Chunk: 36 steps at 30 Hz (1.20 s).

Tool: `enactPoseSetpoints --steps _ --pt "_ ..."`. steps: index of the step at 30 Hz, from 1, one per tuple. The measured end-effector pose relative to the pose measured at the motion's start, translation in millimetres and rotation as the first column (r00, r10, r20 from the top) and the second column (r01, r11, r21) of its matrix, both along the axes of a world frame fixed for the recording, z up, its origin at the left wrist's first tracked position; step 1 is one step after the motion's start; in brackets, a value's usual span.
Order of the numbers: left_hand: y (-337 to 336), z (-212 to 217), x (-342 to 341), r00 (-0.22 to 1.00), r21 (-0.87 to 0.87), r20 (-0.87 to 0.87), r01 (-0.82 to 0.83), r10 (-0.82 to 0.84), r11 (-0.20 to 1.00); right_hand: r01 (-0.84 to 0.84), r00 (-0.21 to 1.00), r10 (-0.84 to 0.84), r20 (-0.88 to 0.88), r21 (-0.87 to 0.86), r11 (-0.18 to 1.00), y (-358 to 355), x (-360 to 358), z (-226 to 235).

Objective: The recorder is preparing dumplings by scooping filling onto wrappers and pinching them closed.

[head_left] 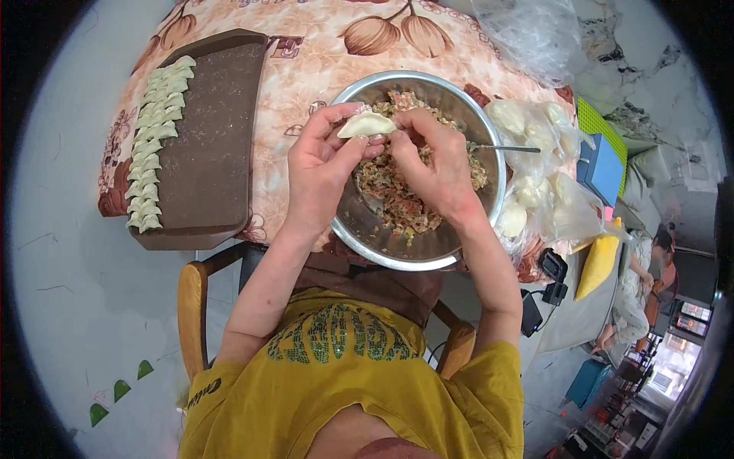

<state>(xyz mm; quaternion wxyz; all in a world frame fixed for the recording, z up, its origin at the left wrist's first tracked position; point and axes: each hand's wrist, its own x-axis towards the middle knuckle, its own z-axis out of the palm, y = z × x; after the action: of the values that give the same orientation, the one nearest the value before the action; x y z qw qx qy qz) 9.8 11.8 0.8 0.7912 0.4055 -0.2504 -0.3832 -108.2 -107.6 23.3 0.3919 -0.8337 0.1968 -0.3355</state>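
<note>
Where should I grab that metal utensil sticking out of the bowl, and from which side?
Probably the free end of the metal utensil, pinched from above on the right: it is slim and juts past the right rim of the bowl, away from the filling, while the right hand hides the other end.

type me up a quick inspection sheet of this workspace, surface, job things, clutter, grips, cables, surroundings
Surface: patterned tablecloth, under tray and bowl.
Job's things: brown tray, pale dumplings lined along its left side; metal bowl of chopped filling, utensil handle over its right rim.
Clutter: plastic bags right of the bowl, holding pale, apparently doughy pieces.
Grips: left grip and right grip pinch one half-moon dumpling above the bowl.
Cables: apparent dark cord by black devices, right.
Surroundings: wooden chair; another person, far right.
</note>
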Motion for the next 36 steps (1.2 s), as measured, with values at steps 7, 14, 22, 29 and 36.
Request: enactPoseSetpoints --steps 7,14,22,29,36 --pt "-1.5 -2.9 -4.1 0.995 0.019 0.092 -0.03 0.028 0.999 -0.001 1.0 0.0 -0.011 -0.062 0.998 -2.8 -1.0 -2.5" --pt "0.6 -1.1 -4.2 0.992 0.054 0.125 -0.034 0.027 0.998 0.037 0.999 -0.036 0.006 -0.186 0.982 -1.4 2.1 -2.9" --pt "1.8 -1.0 -3.9 0.991 0.048 0.132 -0.027 0.02 0.998 0.011 0.996 0.005 0.09 -0.177 0.984 -0.8 2.1 -3.4" --pt "1.4 -2.3 -4.8 0.989 0.022 0.148 -0.028 0.024 0.999 -0.018 1.0 0.018 -0.002 -0.035 0.999 2.6 0.7 -1.4" --pt "2.3 0.0 -5.5 0.989 0.044 0.148 -0.008 0.001 0.999 0.014 0.999 -0.017 -0.028 -0.108 0.994 1.9 1.0 -1.2"
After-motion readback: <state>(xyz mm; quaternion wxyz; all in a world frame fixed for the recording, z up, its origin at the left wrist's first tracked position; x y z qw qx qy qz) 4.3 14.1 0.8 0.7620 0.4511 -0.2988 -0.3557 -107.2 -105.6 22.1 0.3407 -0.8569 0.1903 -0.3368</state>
